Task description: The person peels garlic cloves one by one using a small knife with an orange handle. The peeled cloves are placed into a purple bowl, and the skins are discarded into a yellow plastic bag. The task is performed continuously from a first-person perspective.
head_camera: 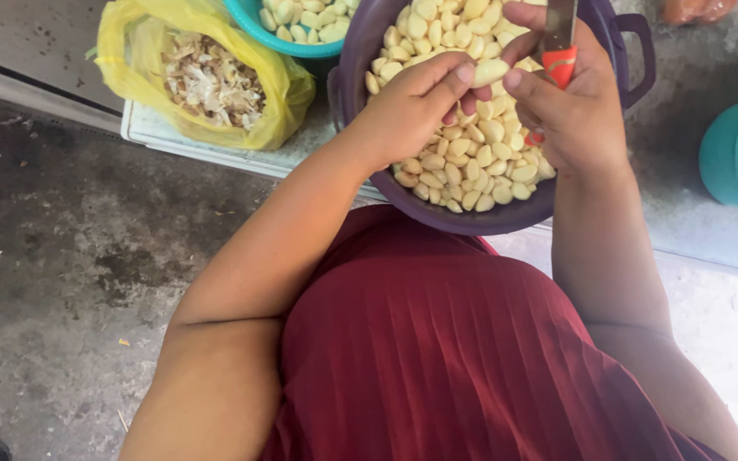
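A dark purple bowl (360, 51) full of peeled pale garlic cloves (463, 166) rests near my lap. My left hand (407, 107) pinches a single garlic clove (490, 71) between thumb and fingers above the bowl. My right hand (570, 107) grips a knife with a red-orange handle (559, 60), its blade pointing up, and its fingertips also touch the same clove. Both hands meet over the bowl's middle.
A yellow plastic bag (130, 60) holding garlic skins lies on a white board at the upper left. A teal bowl (258, 26) with more peeled cloves stands behind it. Another teal container (728, 154) is at the right. Grey concrete floor (70, 256) lies left. Red pleated cloth (437, 358) covers my lap.
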